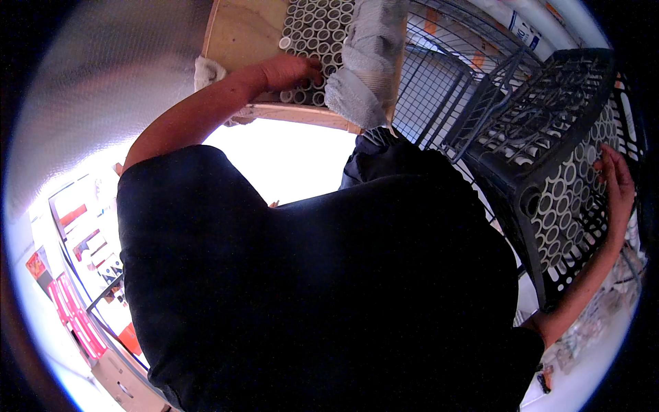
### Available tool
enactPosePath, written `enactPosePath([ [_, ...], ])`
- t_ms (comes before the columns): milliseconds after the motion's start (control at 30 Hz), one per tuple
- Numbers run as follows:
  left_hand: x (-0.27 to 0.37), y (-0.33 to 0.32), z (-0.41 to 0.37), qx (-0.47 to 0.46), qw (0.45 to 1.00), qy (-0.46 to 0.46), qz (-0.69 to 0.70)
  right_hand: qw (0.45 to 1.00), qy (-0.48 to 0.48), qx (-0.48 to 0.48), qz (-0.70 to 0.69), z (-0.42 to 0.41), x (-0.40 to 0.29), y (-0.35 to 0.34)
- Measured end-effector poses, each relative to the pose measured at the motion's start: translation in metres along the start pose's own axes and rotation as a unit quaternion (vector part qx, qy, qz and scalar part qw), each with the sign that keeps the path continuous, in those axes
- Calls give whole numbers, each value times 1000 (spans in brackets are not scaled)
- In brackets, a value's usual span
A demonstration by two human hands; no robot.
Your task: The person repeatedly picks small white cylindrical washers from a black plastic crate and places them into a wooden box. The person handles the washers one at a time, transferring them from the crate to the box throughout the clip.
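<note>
My left hand [293,72] reaches over a wooden tray [242,36], fingers bent down among short, pale, open-ended tubes [319,26] that stand packed upright in it. Whether a tube is pinched there is hidden. A grey towel [370,56] drapes over the tray's right side. Far to the right, my right hand [618,177] is at a black slotted plastic crate [538,278] with more pale tubes [556,211] inside. Its fingers point in toward those tubes; the fingertips are too small and dark to show a grip.
A black wire cart [427,98] stands beyond the towel. Between it and the crate is a dark openwork plastic panel [545,108]. White rolls or pipes [545,26] lie at the upper right. To the left are a cardboard box [118,381] and pink crates [77,314].
</note>
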State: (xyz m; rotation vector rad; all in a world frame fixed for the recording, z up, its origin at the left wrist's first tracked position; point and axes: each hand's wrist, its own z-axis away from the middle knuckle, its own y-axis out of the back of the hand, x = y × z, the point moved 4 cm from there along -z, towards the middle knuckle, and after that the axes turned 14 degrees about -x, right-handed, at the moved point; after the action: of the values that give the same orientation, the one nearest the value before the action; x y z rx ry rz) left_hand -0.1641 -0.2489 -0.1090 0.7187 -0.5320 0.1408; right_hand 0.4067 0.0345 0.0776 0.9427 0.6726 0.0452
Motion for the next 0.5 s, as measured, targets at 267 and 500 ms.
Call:
enactPosePath([
  [267, -8, -1, -8, 13, 995, -10, -102, 1000, 20, 8, 14, 4, -8, -1],
  [500, -37, 7, -8, 85, 996, 8, 19, 1000, 7, -2, 4, 1, -6, 1],
])
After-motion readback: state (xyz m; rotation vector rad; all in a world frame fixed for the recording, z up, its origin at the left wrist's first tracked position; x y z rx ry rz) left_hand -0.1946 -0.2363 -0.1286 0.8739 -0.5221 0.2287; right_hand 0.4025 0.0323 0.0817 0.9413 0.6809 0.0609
